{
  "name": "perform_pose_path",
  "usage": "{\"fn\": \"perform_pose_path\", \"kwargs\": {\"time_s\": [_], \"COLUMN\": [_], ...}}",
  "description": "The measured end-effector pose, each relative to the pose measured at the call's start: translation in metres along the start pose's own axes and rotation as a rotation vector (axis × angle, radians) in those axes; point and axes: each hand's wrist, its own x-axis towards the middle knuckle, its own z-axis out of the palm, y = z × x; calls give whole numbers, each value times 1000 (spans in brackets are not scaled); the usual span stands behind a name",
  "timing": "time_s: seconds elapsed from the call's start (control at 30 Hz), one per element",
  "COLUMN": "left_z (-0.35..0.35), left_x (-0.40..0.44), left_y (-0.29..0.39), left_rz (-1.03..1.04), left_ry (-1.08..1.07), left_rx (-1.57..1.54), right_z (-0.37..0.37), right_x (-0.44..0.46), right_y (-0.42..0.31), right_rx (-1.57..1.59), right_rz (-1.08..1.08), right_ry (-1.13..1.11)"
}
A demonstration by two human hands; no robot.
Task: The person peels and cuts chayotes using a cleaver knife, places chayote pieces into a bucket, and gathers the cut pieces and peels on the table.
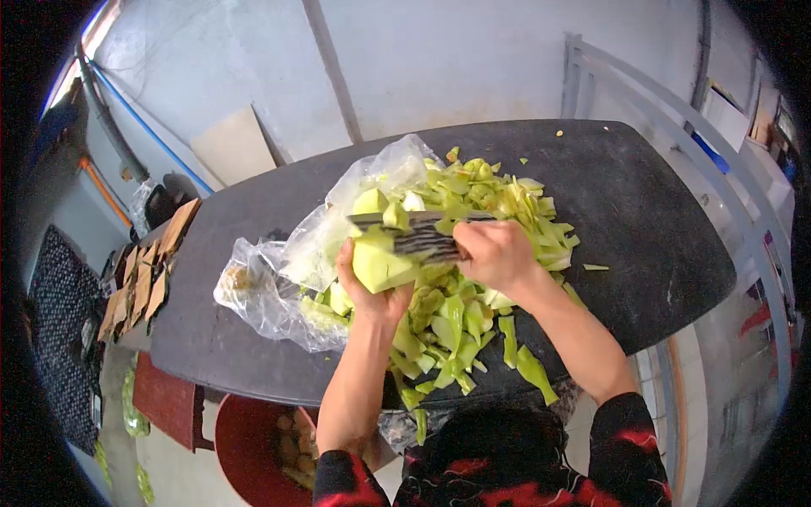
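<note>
My left hand [372,297] cups a pale green peeled vegetable [378,266] from below and the left side, above the table. My right hand [500,258] is closed round the handle of a broad-bladed knife [429,243]. Its wide blade looks striped and blurred and lies against or just in front of the vegetable's right side; I cannot tell whether it is cutting in. Around and beneath both hands spreads a heap of green peelings [456,325]. Left of the heap, a clear plastic bag [283,291] holds pale green pieces.
The peelings cover the middle of a dark table [220,338], some near its front edge. A red tub [253,448] with roundish items stands on the floor below. Brown cardboard pieces [139,283] sit at the left, and a grey metal railing [659,93] runs along the right.
</note>
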Motion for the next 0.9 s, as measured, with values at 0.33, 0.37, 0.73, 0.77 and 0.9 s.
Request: {"fn": "perform_pose_path", "kwargs": {"time_s": [0.33,0.37,0.73,0.77,0.9], "left_z": [-24,-10,-20,-27,2], "left_x": [9,2,7,9,-1], "left_y": [-2,0,-2,0,-2], "left_rz": [-63,-36,-114,-176,-142], "left_ry": [-52,-120,-252,-373,-303], "left_rx": [83,57,-29,-112,162], "right_z": [-7,2,-12,-7,23], "right_x": [2,0,1,-1,-5], "right_y": [-11,1,-12,-7,48], "right_rx": [37,2,61,24,-133], "right_rz": [-104,-63,-81,-71,150], "right_ry": [45,62,33,44,18]}}
